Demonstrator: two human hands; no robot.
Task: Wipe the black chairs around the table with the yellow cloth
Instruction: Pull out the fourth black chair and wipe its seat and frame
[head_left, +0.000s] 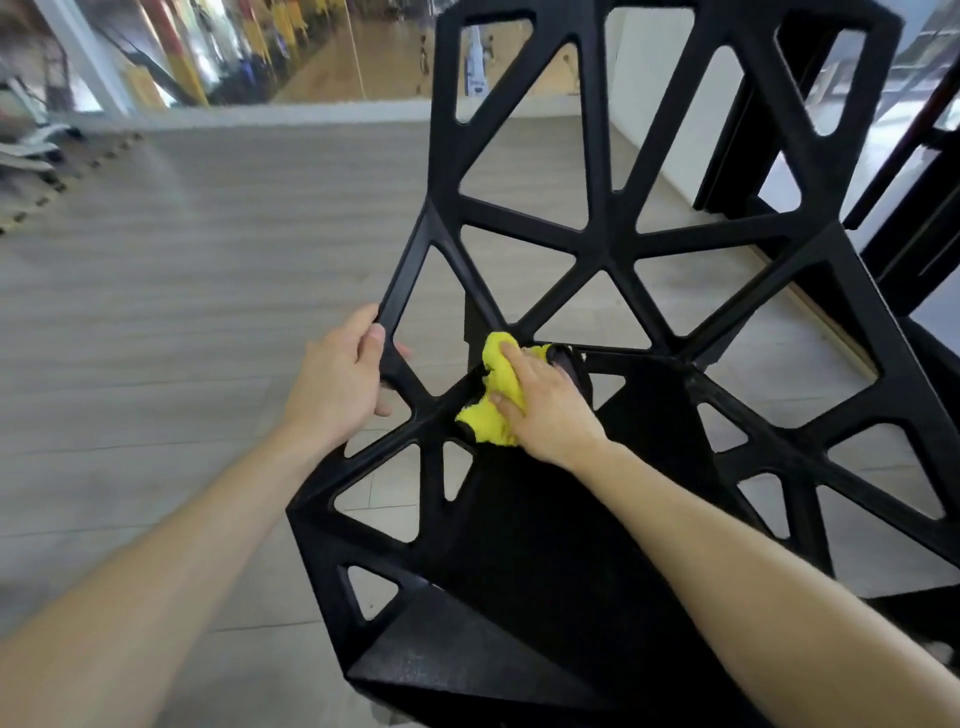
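At centre left, the left hand (337, 384) grips a side strut of the black chair (618, 244). Right of it, mid-frame, the right hand (550, 410) presses the bunched yellow cloth (493, 400), fingers curled over it, against the chair's lattice above the seat.

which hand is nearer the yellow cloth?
Right. The right hand presses the yellow cloth onto the black chair; the left hand grips the chair's left edge bar, apart from the cloth.
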